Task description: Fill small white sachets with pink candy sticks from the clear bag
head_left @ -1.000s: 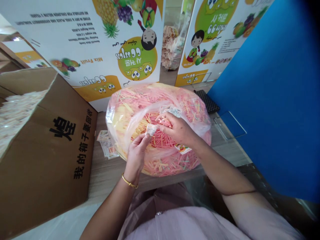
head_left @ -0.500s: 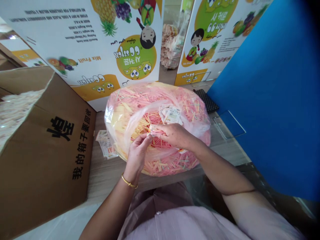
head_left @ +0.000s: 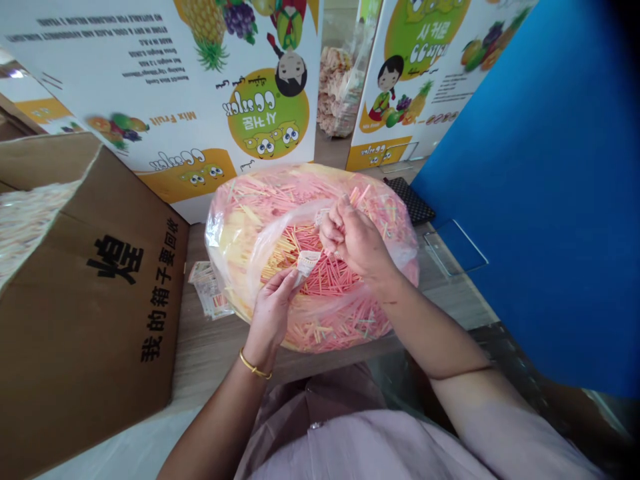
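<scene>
Our left hand (head_left: 274, 301) pinches a packet (head_left: 307, 263), our right hand's (head_left: 358, 237) grip is closed round sticks (head_left: 355, 195) not yet inside, and other packets (head_left: 212, 295) lie about eight o'clock from the bag (head_left: 240, 248).

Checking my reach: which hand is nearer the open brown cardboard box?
Left. The left hand, pinching a small white printed packet, is right of the box; the right hand is farther right, over thin pink sticks.

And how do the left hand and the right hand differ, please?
The left hand pinches a small packet; the right hand is closed around pink sticks. The left hand has a gold bangle at its wrist; the right hand shows none. The left hand is lower in the picture than the right hand. Both reach over the bag.
</scene>
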Tool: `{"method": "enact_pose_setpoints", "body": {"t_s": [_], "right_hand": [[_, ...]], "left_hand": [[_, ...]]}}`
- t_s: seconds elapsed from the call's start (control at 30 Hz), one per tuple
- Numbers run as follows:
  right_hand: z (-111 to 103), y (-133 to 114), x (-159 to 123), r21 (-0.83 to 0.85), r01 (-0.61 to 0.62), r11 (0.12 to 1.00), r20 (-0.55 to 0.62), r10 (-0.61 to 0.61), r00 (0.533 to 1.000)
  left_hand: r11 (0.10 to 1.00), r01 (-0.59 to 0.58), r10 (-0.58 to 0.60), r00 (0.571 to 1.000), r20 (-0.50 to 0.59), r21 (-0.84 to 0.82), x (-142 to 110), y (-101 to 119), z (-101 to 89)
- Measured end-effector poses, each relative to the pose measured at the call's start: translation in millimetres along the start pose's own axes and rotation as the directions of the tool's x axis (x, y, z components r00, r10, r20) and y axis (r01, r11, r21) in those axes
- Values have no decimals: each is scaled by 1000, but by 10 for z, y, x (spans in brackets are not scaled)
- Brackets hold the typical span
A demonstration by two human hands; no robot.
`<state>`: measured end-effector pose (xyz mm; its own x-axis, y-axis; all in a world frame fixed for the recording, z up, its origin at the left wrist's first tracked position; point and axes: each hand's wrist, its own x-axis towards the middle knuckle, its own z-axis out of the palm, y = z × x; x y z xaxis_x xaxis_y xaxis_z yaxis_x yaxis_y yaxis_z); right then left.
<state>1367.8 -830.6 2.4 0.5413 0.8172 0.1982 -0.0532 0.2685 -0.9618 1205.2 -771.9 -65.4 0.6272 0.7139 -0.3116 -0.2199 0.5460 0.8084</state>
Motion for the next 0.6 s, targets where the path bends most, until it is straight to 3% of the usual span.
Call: {"method": "enact_pose_setpoints", "body": {"t_s": [0.13, 0.37, 0.47, 0.6], "right_hand": [[137, 91, 21, -68, 93, 993, -42, -96, 994], [175, 241, -90, -258, 140, 956, 98, -118, 988], [135, 267, -77, -255, 122, 959, 178, -77, 981], [57, 274, -20, -335, 25, 942, 290, 78, 954]], "left_hand": [[1000, 13, -13, 1000, -3, -6, -12, 14, 33], [1000, 23, -23, 1000, 11, -4, -1, 34, 19], [999, 41, -40, 999, 17, -13, 21, 35, 2], [997, 60, -58, 997, 42, -47, 41, 36, -9]]}}
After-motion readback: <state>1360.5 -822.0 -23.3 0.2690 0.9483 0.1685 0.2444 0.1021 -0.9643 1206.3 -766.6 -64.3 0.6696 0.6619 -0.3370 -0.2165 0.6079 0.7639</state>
